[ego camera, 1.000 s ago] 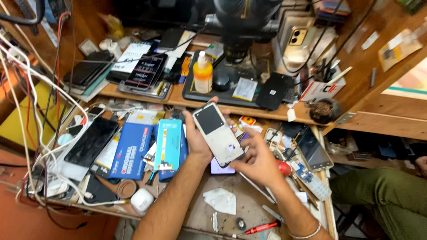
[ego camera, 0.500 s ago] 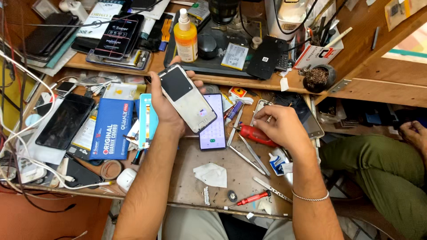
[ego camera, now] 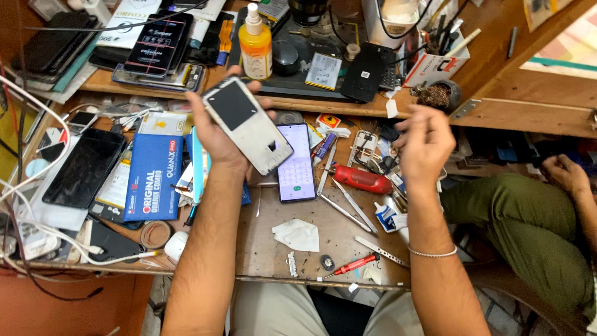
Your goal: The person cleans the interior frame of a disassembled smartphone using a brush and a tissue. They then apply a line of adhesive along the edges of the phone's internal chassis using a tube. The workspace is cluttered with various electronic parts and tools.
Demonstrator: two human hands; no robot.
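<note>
Two hands work above the desk (ego camera: 273, 249): the left hand (ego camera: 217, 134) grips the phone frame (ego camera: 247, 124) tilted near the rear edge for inspection, while the right hand (ego camera: 426, 140) hovers empty, fingers loosely curled.

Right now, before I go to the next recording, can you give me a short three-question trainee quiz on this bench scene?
1. True or false: the left hand holds a phone body lifted off the bench.
2. Multiple choice: what lies flat on the bench just right of that phone body? A) a lit phone showing a keypad B) a laptop C) a soldering iron
3. Fill in: the raised right hand has a thin ____ at its wrist.

Key:
1. True; the fingers wrap its edges.
2. A, the lit phone.
3. Bracelet. Whether the pinched fingertips hold anything is too small to tell.
</note>
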